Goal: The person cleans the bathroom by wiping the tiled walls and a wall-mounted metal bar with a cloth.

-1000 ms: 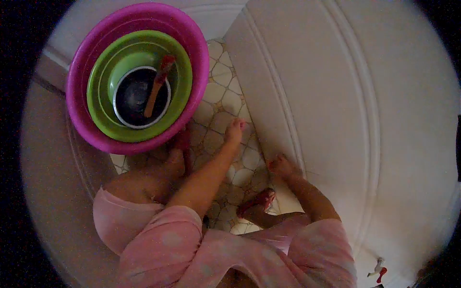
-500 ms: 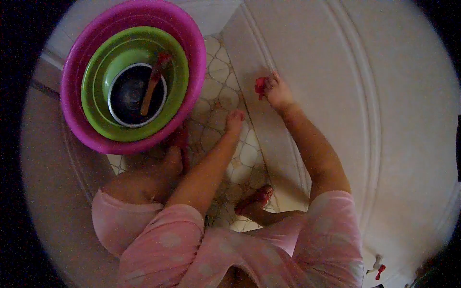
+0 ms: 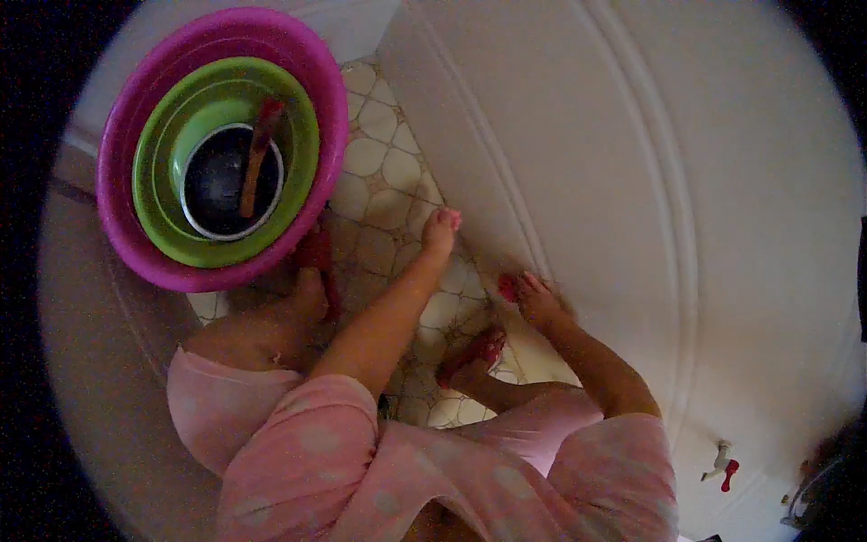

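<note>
My right hand (image 3: pixel 545 307) presses a small red cloth (image 3: pixel 508 288) against the lower part of the pale wall (image 3: pixel 596 226). The fingers cover most of the cloth. Out in front of my body, my left hand (image 3: pixel 440 231) hangs over the tiled floor (image 3: pixel 388 167) with its fingers curled closed. A pinkish spot shows at its fingertips, too dim to identify.
At the left stands a large magenta basin (image 3: pixel 107 194) holding a green basin (image 3: pixel 149 217). Inside is a dark pot (image 3: pixel 217 190) with a wooden-handled brush (image 3: pixel 254 172) across it. A tap (image 3: pixel 720 462) with a red handle sticks out at lower right.
My right hand has slid down the wall toward my body with the red cloth. My left hand has barely moved. The basins appear slightly further left in view.
</note>
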Demonstrator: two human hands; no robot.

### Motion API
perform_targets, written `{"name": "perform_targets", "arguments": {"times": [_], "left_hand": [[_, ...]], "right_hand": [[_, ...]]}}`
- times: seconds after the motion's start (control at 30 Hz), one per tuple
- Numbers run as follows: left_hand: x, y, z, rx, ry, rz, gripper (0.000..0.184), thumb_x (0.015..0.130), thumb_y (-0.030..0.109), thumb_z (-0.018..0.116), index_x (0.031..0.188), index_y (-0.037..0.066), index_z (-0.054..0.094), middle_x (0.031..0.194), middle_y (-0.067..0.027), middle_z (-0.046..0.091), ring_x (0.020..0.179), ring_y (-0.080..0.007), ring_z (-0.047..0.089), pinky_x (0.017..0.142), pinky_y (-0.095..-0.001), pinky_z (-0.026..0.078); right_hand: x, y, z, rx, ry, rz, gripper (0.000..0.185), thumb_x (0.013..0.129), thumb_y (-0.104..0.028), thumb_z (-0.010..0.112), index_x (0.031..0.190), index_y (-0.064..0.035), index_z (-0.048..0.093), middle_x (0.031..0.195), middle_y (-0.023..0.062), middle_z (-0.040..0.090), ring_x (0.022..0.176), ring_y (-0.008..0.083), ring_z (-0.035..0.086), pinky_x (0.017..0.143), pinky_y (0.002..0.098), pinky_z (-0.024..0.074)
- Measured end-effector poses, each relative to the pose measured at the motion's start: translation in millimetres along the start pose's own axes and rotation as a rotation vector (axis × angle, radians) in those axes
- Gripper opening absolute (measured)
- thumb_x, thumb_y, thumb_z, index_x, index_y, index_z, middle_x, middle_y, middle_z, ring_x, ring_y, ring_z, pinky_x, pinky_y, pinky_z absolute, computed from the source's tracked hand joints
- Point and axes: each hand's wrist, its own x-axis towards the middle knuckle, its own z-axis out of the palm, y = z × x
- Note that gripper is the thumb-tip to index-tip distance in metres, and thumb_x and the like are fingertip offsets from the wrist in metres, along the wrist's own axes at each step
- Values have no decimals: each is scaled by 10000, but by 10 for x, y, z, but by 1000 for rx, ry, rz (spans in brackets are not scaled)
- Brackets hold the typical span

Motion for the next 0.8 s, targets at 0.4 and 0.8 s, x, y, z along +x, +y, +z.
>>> {"name": "perform_targets", "arguments": {"times": [0.4, 0.8], "left_hand": [[91, -49, -264, 25, 68, 13, 252, 932, 231, 414, 849, 47, 565, 770, -62, 591, 648, -141, 536, 603, -254, 453], [130, 404, -340, 14, 194, -144, 274, 921, 233, 409, 849, 24, 571, 745, -52, 589, 638, -134, 526, 587, -266, 436]], "right_hand": [[1605, 1053, -1284, -211, 379, 105, 367, 768, -210, 520, 1107, -91, 594, 1230, 34, 503, 1219, 234, 347, 1096, 477, 131], [2105, 615, -1571, 557, 423, 299, 386, 878, -205, 405, 1233, -89, 500, 1280, 154, 455, 1181, 319, 400, 1017, 417, 270]]}}
